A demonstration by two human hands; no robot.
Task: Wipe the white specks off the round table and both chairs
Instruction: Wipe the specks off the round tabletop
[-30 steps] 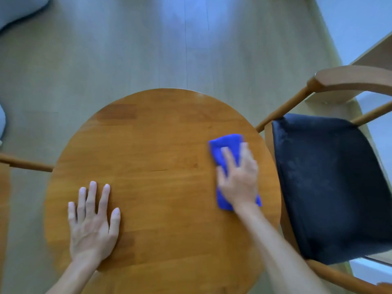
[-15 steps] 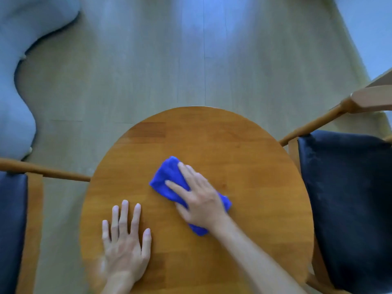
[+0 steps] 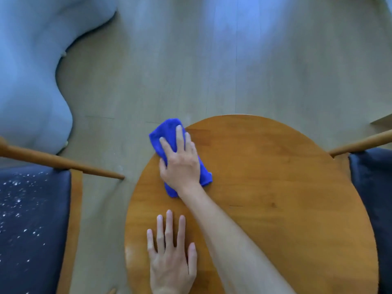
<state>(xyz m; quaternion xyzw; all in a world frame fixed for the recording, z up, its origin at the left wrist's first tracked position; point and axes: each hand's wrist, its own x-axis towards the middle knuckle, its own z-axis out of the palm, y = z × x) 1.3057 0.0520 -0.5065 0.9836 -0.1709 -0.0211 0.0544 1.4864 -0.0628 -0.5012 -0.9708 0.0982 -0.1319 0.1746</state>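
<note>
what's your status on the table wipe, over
Right hand flat on blue cloth at round table far-left edge. Left hand flat on tabletop. Left chair seat speckled white. Nothing in the way.

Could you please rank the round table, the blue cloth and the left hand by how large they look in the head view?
1. round table
2. left hand
3. blue cloth, partly hidden under the right hand, so its place after the left hand is unsure.
</note>
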